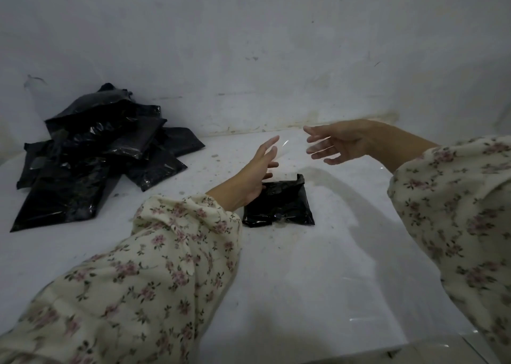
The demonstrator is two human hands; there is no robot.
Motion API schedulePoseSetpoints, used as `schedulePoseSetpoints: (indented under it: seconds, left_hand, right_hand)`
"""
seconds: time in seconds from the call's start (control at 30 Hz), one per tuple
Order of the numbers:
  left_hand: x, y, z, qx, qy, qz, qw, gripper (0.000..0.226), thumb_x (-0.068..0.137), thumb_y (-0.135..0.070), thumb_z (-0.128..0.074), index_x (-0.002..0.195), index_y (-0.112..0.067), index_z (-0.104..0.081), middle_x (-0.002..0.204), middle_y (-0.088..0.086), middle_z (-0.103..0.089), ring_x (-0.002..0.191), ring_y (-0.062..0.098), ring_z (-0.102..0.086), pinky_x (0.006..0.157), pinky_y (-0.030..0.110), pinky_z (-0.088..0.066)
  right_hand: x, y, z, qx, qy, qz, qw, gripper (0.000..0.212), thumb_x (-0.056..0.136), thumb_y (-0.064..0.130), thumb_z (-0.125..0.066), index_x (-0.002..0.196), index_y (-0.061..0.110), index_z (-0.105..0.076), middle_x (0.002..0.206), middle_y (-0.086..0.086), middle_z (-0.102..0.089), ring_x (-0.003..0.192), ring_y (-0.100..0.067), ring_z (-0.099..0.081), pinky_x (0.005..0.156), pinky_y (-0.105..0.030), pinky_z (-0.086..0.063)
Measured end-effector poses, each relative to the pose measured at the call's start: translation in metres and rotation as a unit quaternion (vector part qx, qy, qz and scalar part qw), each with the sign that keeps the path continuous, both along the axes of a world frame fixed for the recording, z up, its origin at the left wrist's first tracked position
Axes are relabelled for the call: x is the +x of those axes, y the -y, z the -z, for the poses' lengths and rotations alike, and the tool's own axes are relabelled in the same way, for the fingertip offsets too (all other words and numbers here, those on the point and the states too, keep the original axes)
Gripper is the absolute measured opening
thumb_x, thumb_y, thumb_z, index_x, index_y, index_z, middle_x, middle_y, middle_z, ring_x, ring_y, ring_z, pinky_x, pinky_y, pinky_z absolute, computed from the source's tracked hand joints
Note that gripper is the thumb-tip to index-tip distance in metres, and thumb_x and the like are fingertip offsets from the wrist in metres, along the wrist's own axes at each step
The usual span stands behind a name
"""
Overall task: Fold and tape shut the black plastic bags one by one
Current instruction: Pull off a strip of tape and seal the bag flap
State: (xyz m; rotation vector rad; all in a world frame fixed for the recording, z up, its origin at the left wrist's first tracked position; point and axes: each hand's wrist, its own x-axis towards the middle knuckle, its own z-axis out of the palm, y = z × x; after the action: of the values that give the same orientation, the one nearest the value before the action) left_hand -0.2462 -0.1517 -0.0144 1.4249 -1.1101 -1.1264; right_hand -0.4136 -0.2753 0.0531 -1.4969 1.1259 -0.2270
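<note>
My floral sleeves [154, 267] fill the lower frame. My left hand [260, 164] and right hand [337, 142] hover at centre, fingers spread and loose, gripping nothing I can make out. One folded black bag [282, 206] lies on the white tabletop [318, 267] just below them. The pile of bags [96, 156] sits at the upper left.

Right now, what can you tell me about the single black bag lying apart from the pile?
The single black bag is a glossy plastic packet, folded into a rough square and lying flat on the white surface. Its top corner sticks up crumpled. The left hand overlaps its upper left edge in this view; whether they touch is unclear.
</note>
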Motion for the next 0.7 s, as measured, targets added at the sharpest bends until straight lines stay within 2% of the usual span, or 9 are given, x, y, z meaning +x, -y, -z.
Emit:
schedulePoseSetpoints:
  seconds: [0.07, 0.13, 0.23, 0.33, 0.5, 0.53, 0.63, 0.7]
  left_hand:
    - [0.003, 0.001, 0.003, 0.012, -0.007, -0.005, 1.0, 0.038, 0.099, -0.058, -0.029, 0.136, -0.053, -0.036, 0.138, 0.007, -0.042, 0.125, 0.026, -0.04, 0.111, 0.043, -0.026]
    - [0.004, 0.003, 0.006, 0.019, -0.016, -0.005, 1.0, 0.041, 0.097, -0.063, -0.025, 0.135, -0.053, -0.037, 0.136, 0.006, -0.043, 0.125, 0.027, -0.04, 0.11, 0.044, -0.025]
    - [0.007, 0.005, 0.006, 0.023, -0.038, -0.015, 0.999, 0.042, 0.098, -0.062, -0.023, 0.136, -0.051, -0.039, 0.134, 0.005, -0.044, 0.126, 0.028, -0.039, 0.109, 0.044, -0.023]
    - [0.009, 0.008, 0.006, 0.03, -0.059, -0.03, 0.997, 0.042, 0.098, -0.062, -0.025, 0.134, -0.05, -0.044, 0.134, 0.006, -0.046, 0.126, 0.029, -0.039, 0.109, 0.043, -0.024]
    - [0.007, 0.009, 0.005, 0.04, -0.072, -0.042, 0.996, 0.044, 0.098, -0.062, -0.021, 0.129, -0.048, -0.05, 0.128, 0.007, -0.048, 0.114, 0.024, -0.042, 0.092, 0.035, -0.027]
    - [0.007, 0.009, 0.005, 0.041, -0.075, -0.043, 0.995, 0.045, 0.098, -0.062, -0.021, 0.129, -0.048, -0.051, 0.127, 0.007, -0.048, 0.111, 0.024, -0.042, 0.092, 0.035, -0.026]
    - [0.008, 0.01, 0.004, 0.045, -0.083, -0.046, 0.994, 0.047, 0.098, -0.063, -0.021, 0.125, -0.045, -0.054, 0.127, 0.007, -0.049, 0.116, 0.025, -0.042, 0.092, 0.035, -0.026]
    - [0.008, 0.01, 0.005, 0.049, -0.083, -0.045, 0.994, 0.048, 0.098, -0.063, -0.02, 0.12, -0.043, -0.058, 0.126, 0.007, -0.05, 0.12, 0.026, -0.042, 0.092, 0.035, -0.026]
  right_hand:
    - [0.0, 0.0, 0.001, 0.024, 0.022, 0.019, 0.999, 0.057, 0.062, 0.059, -0.067, 0.101, 0.018, -0.058, 0.09, -0.002, -0.072, 0.087, -0.016, -0.064, 0.069, -0.027, -0.048]
    - [0.0, 0.0, 0.003, 0.036, 0.042, 0.037, 0.998, 0.062, 0.069, 0.066, -0.062, 0.105, 0.017, -0.058, 0.097, -0.004, -0.072, 0.088, -0.016, -0.065, 0.069, -0.027, -0.049]
    - [0.002, 0.001, 0.007, 0.04, 0.095, 0.061, 0.993, 0.063, 0.073, 0.065, -0.061, 0.113, 0.016, -0.055, 0.103, -0.004, -0.07, 0.091, -0.016, -0.064, 0.073, -0.028, -0.051]
    - [0.003, 0.0, 0.008, 0.025, 0.128, 0.066, 0.989, 0.047, 0.079, 0.055, -0.064, 0.106, 0.017, -0.057, 0.098, 0.001, -0.068, 0.09, -0.013, -0.063, 0.075, -0.027, -0.049]
    - [0.006, -0.003, 0.007, -0.024, 0.144, 0.035, 0.989, 0.019, 0.087, 0.036, -0.064, 0.1, 0.025, -0.058, 0.102, 0.006, -0.07, 0.096, -0.01, -0.058, 0.081, -0.026, -0.04]
    - [0.007, -0.004, 0.007, -0.049, 0.13, 0.02, 0.99, 0.019, 0.087, 0.033, -0.065, 0.104, 0.026, -0.059, 0.104, 0.008, -0.07, 0.097, -0.009, -0.056, 0.083, -0.027, -0.037]
    - [0.012, -0.007, 0.01, -0.104, 0.095, -0.021, 0.99, 0.044, 0.081, 0.019, -0.071, 0.121, 0.026, -0.055, 0.108, 0.008, -0.07, 0.099, -0.01, -0.054, 0.087, -0.029, -0.031]
    - [0.016, -0.008, 0.014, -0.115, 0.099, -0.043, 0.987, 0.048, 0.08, 0.013, -0.072, 0.122, 0.027, -0.053, 0.108, 0.006, -0.072, 0.108, -0.01, -0.054, 0.089, -0.031, -0.03]
